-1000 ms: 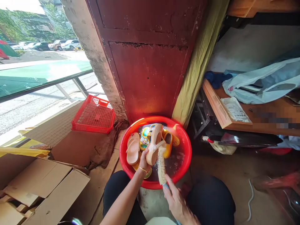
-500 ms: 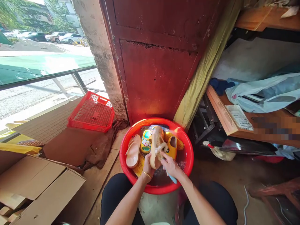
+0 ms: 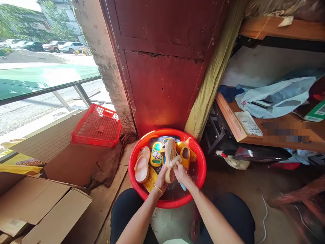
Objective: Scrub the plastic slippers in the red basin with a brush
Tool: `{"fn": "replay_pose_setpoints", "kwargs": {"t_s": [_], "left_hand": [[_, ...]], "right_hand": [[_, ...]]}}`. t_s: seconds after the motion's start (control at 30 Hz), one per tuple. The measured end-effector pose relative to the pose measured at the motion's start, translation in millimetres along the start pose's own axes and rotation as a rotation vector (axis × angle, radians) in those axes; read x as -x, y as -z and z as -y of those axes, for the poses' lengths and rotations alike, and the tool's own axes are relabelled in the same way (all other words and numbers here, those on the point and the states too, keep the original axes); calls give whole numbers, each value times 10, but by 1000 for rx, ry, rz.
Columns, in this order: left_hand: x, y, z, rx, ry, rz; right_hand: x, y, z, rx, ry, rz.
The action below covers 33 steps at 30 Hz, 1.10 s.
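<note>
My left hand (image 3: 160, 179) is wrapped round the heel end of a beige sandal (image 3: 169, 152), which is tilted up over a red basin (image 3: 205, 169). My right hand (image 3: 182, 174) is closed at the sandal's strap, with a light blue thing (image 3: 182, 186) showing below it; most of that thing is hidden by the hand. In the basin's water lie a pale pink sandal (image 3: 142, 166) at the left, a yellow clog with a cartoon figure (image 3: 156, 154), and more yellow footwear (image 3: 186, 156) at the right.
A red door (image 3: 162, 101) stands behind the basin. To the left are a red plastic crate (image 3: 98, 127) and open cardboard boxes (image 3: 33, 203). A wooden shelf (image 3: 241, 127) with plastic bags is at the right, and a wooden stool (image 3: 299, 200) at lower right.
The view has shifted slightly. My right hand has moved up and in against the sandal's strap, and less of the light blue thing shows. The sandal stands more on its edge.
</note>
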<state>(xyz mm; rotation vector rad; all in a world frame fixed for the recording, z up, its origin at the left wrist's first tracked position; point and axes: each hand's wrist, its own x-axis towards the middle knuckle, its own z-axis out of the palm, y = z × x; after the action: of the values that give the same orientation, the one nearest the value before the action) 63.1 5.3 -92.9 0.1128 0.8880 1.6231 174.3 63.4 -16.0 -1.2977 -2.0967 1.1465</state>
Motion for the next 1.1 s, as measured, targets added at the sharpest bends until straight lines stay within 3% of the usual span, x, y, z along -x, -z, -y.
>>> {"fn": "replay_pose_setpoints", "kwargs": {"t_s": [0.07,0.17,0.3,0.4,0.47,0.53,0.63,0.73,0.8,0.87,0.97,1.1], "left_hand": [[27,22,-36,-33,-31,28],[49,13,-122,-56,-113,44],[28,-23,-250,-317,-350,-33],[7,-6,-316,-713,-637,-143],[-3,25,-319,-955,-773,-226],[-13,56,-280,-1142,-816,-264],[-25,92,-170,-1354,-823,-266],[-34,133,-61,-1545,-810,-253],[-44,163,-9,-1653,-813,-242],[-63,188,30,-1735,-838,-263],[-103,209,78,-1803,-877,-305],[-139,227,128,-1835,-844,-310]], "right_hand": [[36,-8,25,13,20,6],[427,46,-154,23,59,120],[1060,447,-564,44,7,259],[1253,775,-764,60,-102,209],[1207,837,-783,100,-105,82],[1040,747,-712,177,-2,-21],[618,492,-512,411,174,-17],[78,389,-329,613,161,-40],[-254,441,-254,576,96,-74],[-473,511,-212,569,32,-16],[-469,475,-215,696,-43,39],[51,162,-391,831,-12,135]]}}
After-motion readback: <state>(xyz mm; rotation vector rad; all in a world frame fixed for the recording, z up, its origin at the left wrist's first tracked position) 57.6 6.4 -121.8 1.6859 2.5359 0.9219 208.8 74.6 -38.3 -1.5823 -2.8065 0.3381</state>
